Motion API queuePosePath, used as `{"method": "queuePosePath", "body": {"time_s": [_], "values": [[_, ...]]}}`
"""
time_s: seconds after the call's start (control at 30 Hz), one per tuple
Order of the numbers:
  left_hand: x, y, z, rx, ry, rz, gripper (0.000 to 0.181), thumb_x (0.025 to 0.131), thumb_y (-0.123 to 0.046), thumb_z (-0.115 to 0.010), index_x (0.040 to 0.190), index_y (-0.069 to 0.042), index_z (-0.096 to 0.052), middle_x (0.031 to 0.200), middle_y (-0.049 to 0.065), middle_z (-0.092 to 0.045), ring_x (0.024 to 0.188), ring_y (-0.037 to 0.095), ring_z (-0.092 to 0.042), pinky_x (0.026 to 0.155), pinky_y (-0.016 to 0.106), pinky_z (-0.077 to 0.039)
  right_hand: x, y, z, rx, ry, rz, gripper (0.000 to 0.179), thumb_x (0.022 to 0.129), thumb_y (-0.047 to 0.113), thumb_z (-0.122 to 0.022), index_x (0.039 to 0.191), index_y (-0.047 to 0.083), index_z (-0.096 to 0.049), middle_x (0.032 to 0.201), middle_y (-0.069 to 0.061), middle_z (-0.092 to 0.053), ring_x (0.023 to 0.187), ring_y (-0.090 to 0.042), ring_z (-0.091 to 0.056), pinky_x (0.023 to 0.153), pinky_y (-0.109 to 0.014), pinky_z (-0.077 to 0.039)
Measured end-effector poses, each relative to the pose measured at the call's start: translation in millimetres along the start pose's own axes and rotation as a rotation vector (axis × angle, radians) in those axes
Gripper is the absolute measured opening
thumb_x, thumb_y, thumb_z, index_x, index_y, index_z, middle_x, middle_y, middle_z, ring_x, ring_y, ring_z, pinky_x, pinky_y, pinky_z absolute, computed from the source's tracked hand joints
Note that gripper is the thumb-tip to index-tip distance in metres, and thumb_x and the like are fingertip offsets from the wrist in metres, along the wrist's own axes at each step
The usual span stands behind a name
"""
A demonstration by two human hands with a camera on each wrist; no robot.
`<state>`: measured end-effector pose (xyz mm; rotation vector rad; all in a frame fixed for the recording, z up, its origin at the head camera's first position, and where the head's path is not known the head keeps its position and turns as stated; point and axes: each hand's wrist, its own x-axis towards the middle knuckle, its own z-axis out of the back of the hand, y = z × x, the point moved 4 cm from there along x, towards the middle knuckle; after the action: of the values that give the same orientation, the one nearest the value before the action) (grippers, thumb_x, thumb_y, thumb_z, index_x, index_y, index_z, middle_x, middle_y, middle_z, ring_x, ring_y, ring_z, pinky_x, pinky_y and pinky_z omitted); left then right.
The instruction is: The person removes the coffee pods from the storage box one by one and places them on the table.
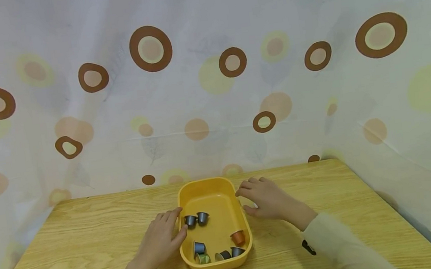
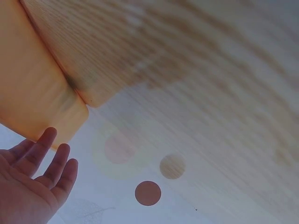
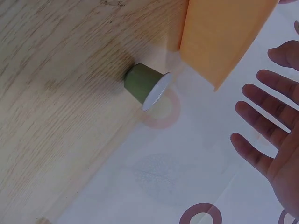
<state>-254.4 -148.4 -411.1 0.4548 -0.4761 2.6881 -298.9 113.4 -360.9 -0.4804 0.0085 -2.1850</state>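
Head view, left hand [image 1: 157,238] and right hand [image 1: 265,198] — both loosely spread — flanking yellow tray [image 1: 218,206], capsules [image 1: 203,218] inside

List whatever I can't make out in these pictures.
- Head: the body of the green coffee capsule beside the yellow tray, hidden by the right hand.
- Head: any lettering on the coffee capsules inside, too small.
- Left wrist: part of the left hand, cut off by the left edge.
- Right wrist: the tray's contents, hidden by its wall.
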Motion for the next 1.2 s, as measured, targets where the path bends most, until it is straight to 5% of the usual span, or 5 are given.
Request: {"method": "queuePosePath", "body": {"time_s": [0.37,0.63,1.2], "values": [[-0.7,0.6,0.4,-0.009,-0.016,-0.002,0.045,0.09,-0.032,-0.054,0.127,-0.007,-0.05,0.114,0.007,-0.06,0.105,0.024,-0.054,0.086,0.043,-0.046,8.1,19,-1,-0.007,0.021,0.053,0.028,0.083,0.031,-0.062,0.107,0.018,-0.063,0.102,0.004,-0.06,0.093,-0.016,-0.056,0.076,-0.036,-0.048],[-0.8,0.7,0.4,-0.004,-0.015,-0.002,0.045,0.09,-0.033,-0.054,0.127,-0.007,-0.05,0.115,0.008,-0.061,0.105,0.024,-0.054,0.086,0.042,-0.046,8.8,34,-7,0.025,0.145,0.057,0.029,0.086,0.033,-0.058,0.112,0.019,-0.06,0.106,0.004,-0.059,0.097,-0.015,-0.053,0.081,-0.035,-0.045],[-1.0,0.7,0.8,-0.017,-0.006,0.001,0.046,0.09,-0.033,-0.054,0.128,-0.008,-0.05,0.116,0.007,-0.06,0.105,0.024,-0.054,0.086,0.042,-0.046,8.7,51,-16,0.001,0.242,0.146,0.025,0.084,0.038,-0.061,0.104,0.023,-0.064,0.097,0.009,-0.061,0.087,-0.011,-0.052,0.079,-0.031,-0.043]]}}
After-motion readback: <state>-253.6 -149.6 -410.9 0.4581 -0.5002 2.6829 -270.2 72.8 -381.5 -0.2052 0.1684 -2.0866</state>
